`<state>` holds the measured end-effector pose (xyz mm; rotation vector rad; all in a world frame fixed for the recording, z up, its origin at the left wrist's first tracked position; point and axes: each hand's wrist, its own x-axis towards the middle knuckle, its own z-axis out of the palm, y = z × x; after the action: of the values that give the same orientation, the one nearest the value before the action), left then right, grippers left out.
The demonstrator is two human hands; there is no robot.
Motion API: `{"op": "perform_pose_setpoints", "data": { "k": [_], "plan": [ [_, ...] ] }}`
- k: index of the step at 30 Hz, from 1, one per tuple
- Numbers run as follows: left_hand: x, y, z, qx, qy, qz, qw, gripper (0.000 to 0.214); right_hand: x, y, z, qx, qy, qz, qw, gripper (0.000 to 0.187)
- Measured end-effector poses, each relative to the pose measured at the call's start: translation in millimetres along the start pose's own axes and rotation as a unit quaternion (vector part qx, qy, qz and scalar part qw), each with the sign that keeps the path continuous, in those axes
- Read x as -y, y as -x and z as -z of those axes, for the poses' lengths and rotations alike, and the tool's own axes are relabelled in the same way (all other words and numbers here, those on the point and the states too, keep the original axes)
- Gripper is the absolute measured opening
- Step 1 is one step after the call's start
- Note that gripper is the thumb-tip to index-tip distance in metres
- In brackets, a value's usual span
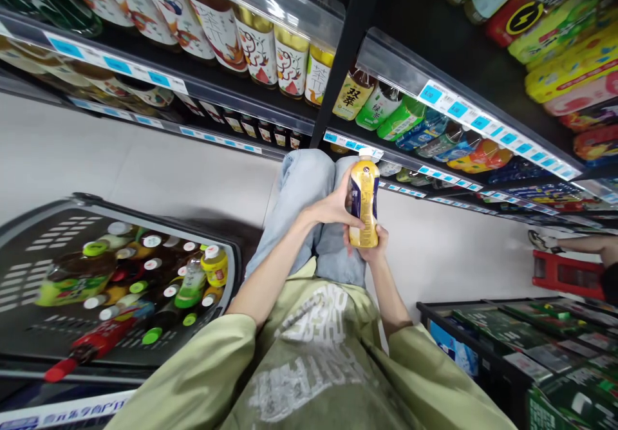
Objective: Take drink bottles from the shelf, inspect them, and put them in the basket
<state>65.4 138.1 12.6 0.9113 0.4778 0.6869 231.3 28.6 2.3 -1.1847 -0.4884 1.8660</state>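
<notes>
A yellow drink bottle (365,201) with a white cap and a dark purple label panel is held upright over my knees. My left hand (333,206) wraps the bottle's left side, its thumb lying across the lower front. Around the base, on the right, closes my right hand (377,240); part of its fingers is hidden behind the bottle. Small print covers the side that faces me. Just beyond the cap runs a low shelf edge with price tags (352,143).
On my left stands a grey shopping basket (232,237) holding several bottles. Drink shelves (270,111) span the front. Stacked green cartons (512,327) stand at the right. Farther right are a red stool (555,272) and another person's leg (584,244).
</notes>
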Motion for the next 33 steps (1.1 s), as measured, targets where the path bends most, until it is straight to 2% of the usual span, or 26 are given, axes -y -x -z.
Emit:
{"op": "perform_pose_setpoints", "data": {
  "k": [6, 9, 11, 13, 16, 18, 21, 25, 29, 33],
  "plan": [
    [3, -4, 1.7, -0.023, 0.007, -0.006, 1.0, 0.162, 9, 4, -18, -0.052, 0.071, 0.006, 0.996, 0.074],
    [5, -5, 0.5, -0.059, -0.005, -0.028, 0.998, 0.153, 5, 6, -26, -0.074, 0.107, 0.019, 0.991, 0.076],
    [6, -5, -1.0, -0.085, 0.007, -0.021, 0.996, 0.143, -3, 7, -34, -0.112, 0.151, 0.047, 0.981, 0.075],
    [6, -3, -2.1, -0.111, 0.03, 0.002, 0.993, 0.127, -11, 6, -45, -0.173, 0.223, 0.084, 0.956, 0.075],
    [4, 0, -2.6, -0.171, 0.034, 0.014, 0.985, 0.101, -22, 2, -64, -0.265, 0.355, 0.15, 0.884, 0.081],
    [1, 2, -3.5, -0.212, 0.041, 0.01, 0.976, 0.088, -27, 0, -75, -0.294, 0.415, 0.185, 0.841, 0.086],
    [-5, 4, -6.9, -0.246, 0.097, 0.013, 0.964, 0.081, -29, 1, -83, -0.29, 0.455, 0.217, 0.813, 0.094],
    [-11, 5, -10.0, -0.253, 0.186, 0.021, 0.949, 0.072, -30, 7, -81, -0.261, 0.458, 0.269, 0.806, 0.101],
    [-14, 6, -9.0, -0.233, 0.247, 0.04, 0.94, 0.067, -34, 7, -80, -0.281, 0.453, 0.28, 0.798, 0.088],
    [-16, 4, -9.5, -0.248, 0.236, 0.046, 0.939, 0.072, -40, 6, -81, -0.307, 0.449, 0.295, 0.785, 0.082]
  ]
}}
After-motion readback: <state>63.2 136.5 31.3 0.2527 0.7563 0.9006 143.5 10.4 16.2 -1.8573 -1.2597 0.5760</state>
